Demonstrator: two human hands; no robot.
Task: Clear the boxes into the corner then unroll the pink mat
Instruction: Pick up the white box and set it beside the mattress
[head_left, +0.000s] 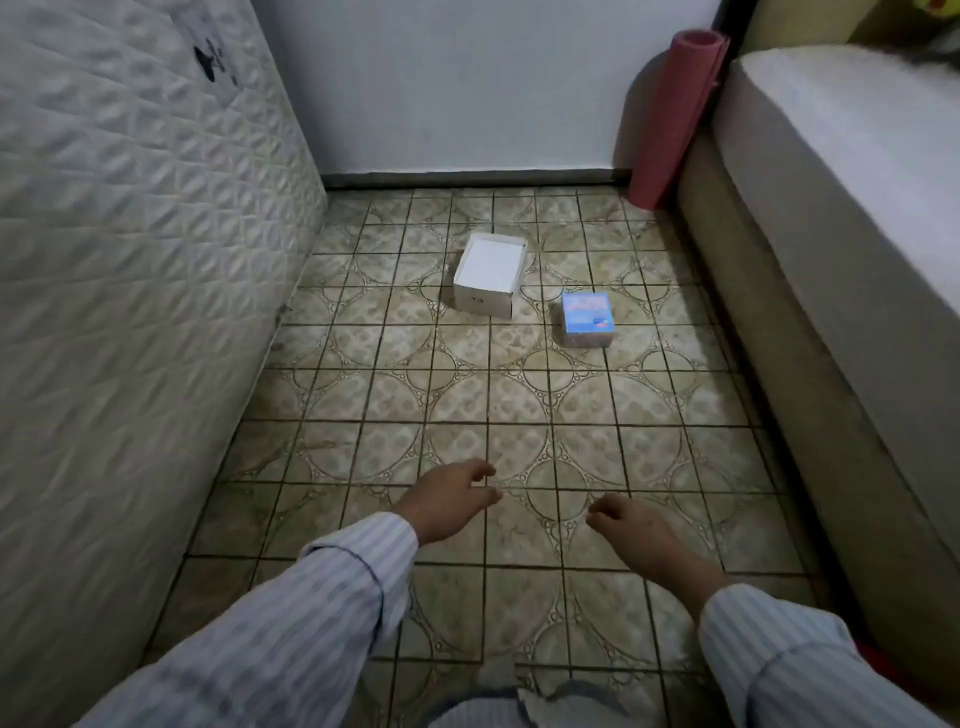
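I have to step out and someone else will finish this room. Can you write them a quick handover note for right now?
Left hand and right hand: both empty, fingers loosely curled, held out above the tiled floor.
White open box and blue box sit apart mid-floor, not in any corner.
Pink mat stands rolled up in the far right corner, leaning by the bed.
Done: nothing yet.
Left: move both boxes to a corner, then unroll the mat.
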